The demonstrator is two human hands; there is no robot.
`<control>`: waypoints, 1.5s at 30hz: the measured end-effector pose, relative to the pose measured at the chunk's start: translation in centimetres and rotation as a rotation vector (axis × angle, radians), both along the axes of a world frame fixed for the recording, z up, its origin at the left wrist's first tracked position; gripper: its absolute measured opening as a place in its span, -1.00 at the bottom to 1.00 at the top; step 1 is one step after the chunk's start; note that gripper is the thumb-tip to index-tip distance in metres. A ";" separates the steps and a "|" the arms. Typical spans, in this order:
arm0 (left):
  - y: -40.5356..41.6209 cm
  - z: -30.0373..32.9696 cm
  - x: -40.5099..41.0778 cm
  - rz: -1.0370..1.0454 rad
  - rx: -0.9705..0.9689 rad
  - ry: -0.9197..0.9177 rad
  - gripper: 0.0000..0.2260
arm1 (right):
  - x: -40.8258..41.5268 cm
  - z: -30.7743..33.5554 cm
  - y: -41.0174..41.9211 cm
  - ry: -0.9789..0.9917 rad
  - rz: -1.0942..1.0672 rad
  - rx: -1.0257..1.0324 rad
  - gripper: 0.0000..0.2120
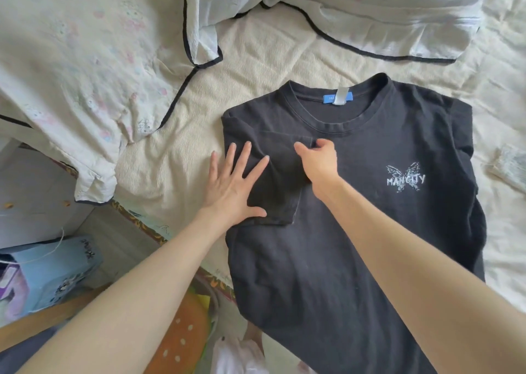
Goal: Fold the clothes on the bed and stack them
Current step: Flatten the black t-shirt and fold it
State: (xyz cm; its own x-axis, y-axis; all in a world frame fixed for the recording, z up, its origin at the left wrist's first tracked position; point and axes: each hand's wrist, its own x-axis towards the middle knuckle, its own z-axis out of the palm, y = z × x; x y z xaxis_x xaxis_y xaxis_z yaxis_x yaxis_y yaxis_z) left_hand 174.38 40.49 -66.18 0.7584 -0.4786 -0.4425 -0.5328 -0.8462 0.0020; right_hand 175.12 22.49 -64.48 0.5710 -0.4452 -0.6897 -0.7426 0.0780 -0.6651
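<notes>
A black T-shirt with a white butterfly print and a blue neck label lies face up on the cream bed sheet, collar away from me. Its left sleeve is folded in over the chest. My left hand lies flat with spread fingers on that folded sleeve, at the shirt's left edge. My right hand is just below the collar, fingers curled, pinching the sleeve's upper edge. The shirt's right side is folded inward too.
A white floral quilt with black trim is bunched at the left, and pillows lie at the top. A small pale cloth sits at the right edge. Left of the bed stand a blue box and an orange item.
</notes>
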 end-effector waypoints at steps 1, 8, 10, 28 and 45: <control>-0.1 0.1 0.1 0.013 -0.024 -0.002 -0.08 | 0.4 0.0 -0.1 0.037 -0.009 0.026 -0.65; -1.3 0.4 0.9 0.018 -0.055 0.008 -0.21 | 0.0 0.4 -1.4 0.056 -0.030 0.036 -0.81; -1.5 0.2 1.3 0.006 0.017 0.033 -0.20 | -0.5 0.5 -2.0 0.065 0.100 -0.043 -0.76; -19.6 -1.7 -7.2 -0.093 -0.049 0.208 -0.25 | -17.5 0.6 -22.0 -0.072 0.339 -0.922 -0.68; -23.8 -2.0 -7.7 0.105 0.134 0.270 -0.09 | -12.1 2.1 -28.8 -0.331 -0.616 -0.101 -0.80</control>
